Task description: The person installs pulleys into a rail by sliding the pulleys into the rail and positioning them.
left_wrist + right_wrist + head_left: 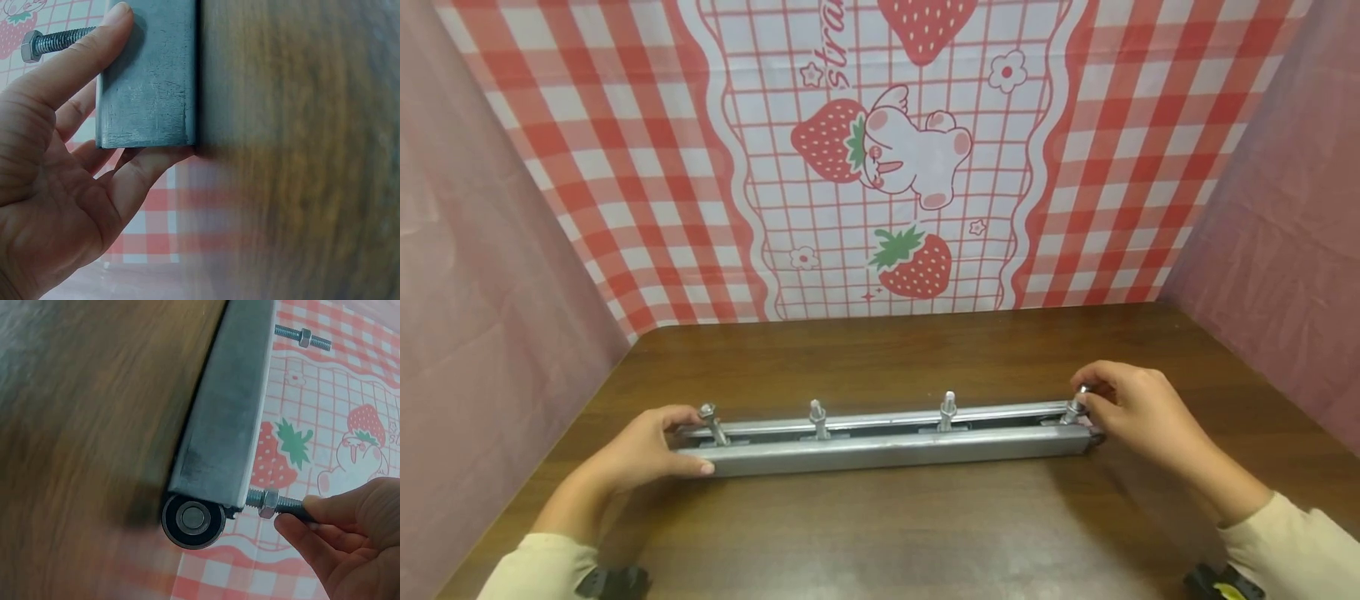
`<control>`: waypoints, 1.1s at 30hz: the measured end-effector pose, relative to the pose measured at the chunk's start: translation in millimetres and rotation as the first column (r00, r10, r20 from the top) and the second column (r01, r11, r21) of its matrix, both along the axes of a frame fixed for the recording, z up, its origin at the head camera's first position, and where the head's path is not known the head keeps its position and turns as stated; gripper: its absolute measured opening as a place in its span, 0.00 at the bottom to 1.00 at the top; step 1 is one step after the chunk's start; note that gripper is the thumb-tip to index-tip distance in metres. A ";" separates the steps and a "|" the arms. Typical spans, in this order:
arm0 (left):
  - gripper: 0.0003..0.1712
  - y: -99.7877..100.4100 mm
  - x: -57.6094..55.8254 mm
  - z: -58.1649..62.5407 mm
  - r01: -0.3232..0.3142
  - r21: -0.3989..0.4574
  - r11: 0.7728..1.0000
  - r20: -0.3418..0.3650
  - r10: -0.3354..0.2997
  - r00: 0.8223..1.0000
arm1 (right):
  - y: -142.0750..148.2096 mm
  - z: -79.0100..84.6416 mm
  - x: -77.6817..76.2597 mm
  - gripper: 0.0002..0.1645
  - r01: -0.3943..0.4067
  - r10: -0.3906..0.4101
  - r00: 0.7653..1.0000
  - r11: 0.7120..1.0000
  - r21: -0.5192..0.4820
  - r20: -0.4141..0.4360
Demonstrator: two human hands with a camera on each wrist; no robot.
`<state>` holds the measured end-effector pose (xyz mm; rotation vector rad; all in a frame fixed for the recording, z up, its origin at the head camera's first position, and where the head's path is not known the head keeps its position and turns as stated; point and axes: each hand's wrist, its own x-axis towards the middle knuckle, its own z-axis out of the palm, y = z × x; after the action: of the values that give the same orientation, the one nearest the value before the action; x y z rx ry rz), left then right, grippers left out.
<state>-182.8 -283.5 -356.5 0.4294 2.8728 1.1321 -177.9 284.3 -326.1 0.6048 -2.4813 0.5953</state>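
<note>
A long grey metal channel rail (887, 452) lies across the wooden table, its open slot facing up. Out of the slot stand several threaded bolts, among them one with a nut (948, 408) right of the middle. My left hand (643, 450) grips the rail's left end, thumb on the near face and fingers round the far side, beside a hex-head bolt (59, 42). At the other end, my right hand (1138, 412) pinches the tip of a threaded bolt (290, 506) between thumb and fingers, just above its nut (269, 504). A round bearing wheel (194, 520) protrudes from that end.
The brown wooden table (887, 525) reaches back to a hanging cloth (917, 150) with strawberries and red checks. Pinkish curtains (482, 208) close off both sides.
</note>
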 end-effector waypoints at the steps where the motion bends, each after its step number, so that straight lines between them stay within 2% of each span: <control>1: 0.33 -0.3 -0.1 -0.1 0.001 -0.002 1.000 -0.002 -0.001 1.000 | -1.5 -0.3 -0.9 0.14 -0.005 0.005 1.000 1.000 0.000 -0.007; 5: 0.32 -1.0 -1.0 -0.7 0.004 0.001 1.000 -0.007 -0.004 1.000 | -8.6 -1.2 -3.8 0.15 -0.023 0.024 0.999 1.000 0.006 -0.025; 13: 0.32 -0.9 -2.2 -1.3 0.006 -0.006 1.000 -0.007 -0.006 1.000 | -20.4 -0.5 -5.6 0.14 -0.045 0.045 0.999 0.999 0.016 -0.003; 24: 0.33 -3.3 -0.9 -0.2 0.001 -0.007 1.000 0.003 -0.001 1.000 | -28.9 -1.2 -9.0 0.14 -0.076 0.077 0.996 0.997 0.033 -0.035; 33: 0.34 -4.4 1.2 -0.1 -0.004 -0.017 1.000 0.012 0.004 1.000 | -31.6 -1.4 -6.8 0.14 -0.053 0.054 0.999 0.998 0.045 -0.009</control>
<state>-181.7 -287.9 -356.6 0.4146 2.8720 1.1059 -184.7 252.8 -327.5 0.6916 -2.4818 0.5569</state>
